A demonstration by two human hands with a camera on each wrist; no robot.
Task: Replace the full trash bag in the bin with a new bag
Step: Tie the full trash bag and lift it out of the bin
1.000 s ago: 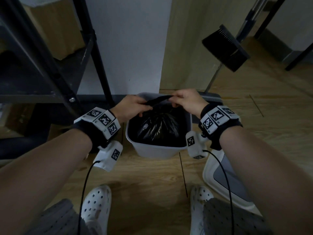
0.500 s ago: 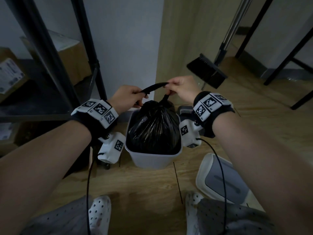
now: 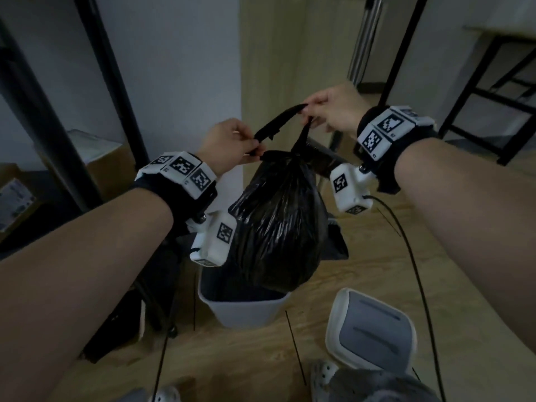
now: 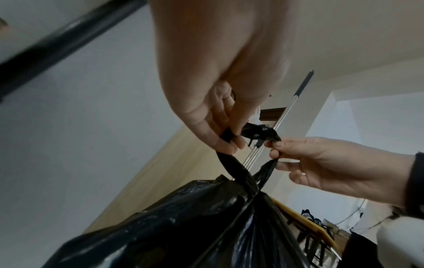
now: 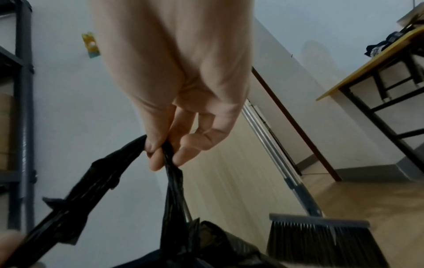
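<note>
A full black trash bag (image 3: 280,224) hangs in the air, its bottom just above the rim of the white bin (image 3: 246,310) on the floor. My left hand (image 3: 232,143) pinches one end of the bag's tie strip (image 3: 278,124) near the knot. My right hand (image 3: 330,110) pinches the other end, higher up, together with the twisted neck of the bag. In the left wrist view my left hand (image 4: 226,139) grips a handle of the bag (image 4: 183,226). The right wrist view shows my right hand (image 5: 162,150) pinching both strands of the black bag (image 5: 174,199).
The bin's white and grey lid (image 3: 371,329) lies on the wooden floor at the right. A broom (image 5: 319,237) leans on the wall behind the bag. A black metal shelf (image 3: 107,68) with cardboard boxes stands at the left. A black-framed table (image 3: 493,82) is at the far right.
Both hands have risen with the bag; it has come up out of the bin and now hangs nearly free of it. The right hand is higher than the left.
</note>
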